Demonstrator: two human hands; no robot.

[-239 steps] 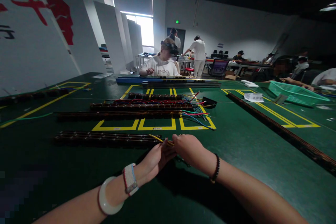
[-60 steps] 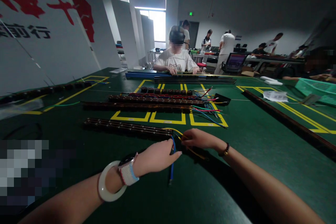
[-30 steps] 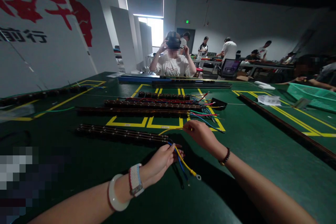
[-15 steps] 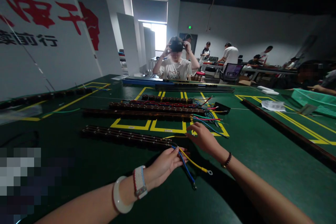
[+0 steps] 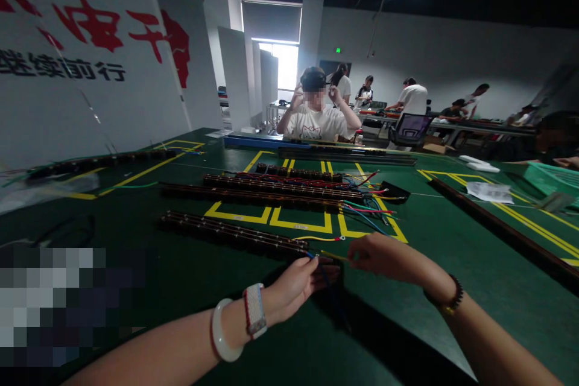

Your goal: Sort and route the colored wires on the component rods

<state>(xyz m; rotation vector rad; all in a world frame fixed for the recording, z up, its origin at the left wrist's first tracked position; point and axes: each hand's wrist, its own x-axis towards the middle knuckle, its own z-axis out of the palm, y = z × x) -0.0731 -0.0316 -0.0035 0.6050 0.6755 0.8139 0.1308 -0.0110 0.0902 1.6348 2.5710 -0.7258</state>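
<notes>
A long dark strip with bright dots along it (image 5: 235,232) lies in front of me, wires coming out of its right end. There, my left hand (image 5: 294,288) has its thumb pressed onto a blue wire (image 5: 310,254), the other fingers stretched out beneath. The wire's blurred free part hangs toward the table's near side. To the right, my right hand (image 5: 384,259) pinches a yellow wire (image 5: 333,256) and holds it out level; its end is hidden in the fingers. Beyond them, a second yellow wire (image 5: 316,238) with a ring terminal (image 5: 342,238) lies loose.
More dark strips (image 5: 271,196) with coloured wires lie farther back across yellow tape outlines (image 5: 298,227). A long dark bar (image 5: 497,226) runs along the right, near a green basket (image 5: 552,181). Across the green table (image 5: 190,313) sits a person (image 5: 316,123) with both hands raised to a headset.
My right hand has let go of the farther yellow wire and now pinches the nearer one, lifted from its hanging position. My left hand stays at the strip's end. The view has shifted slightly.
</notes>
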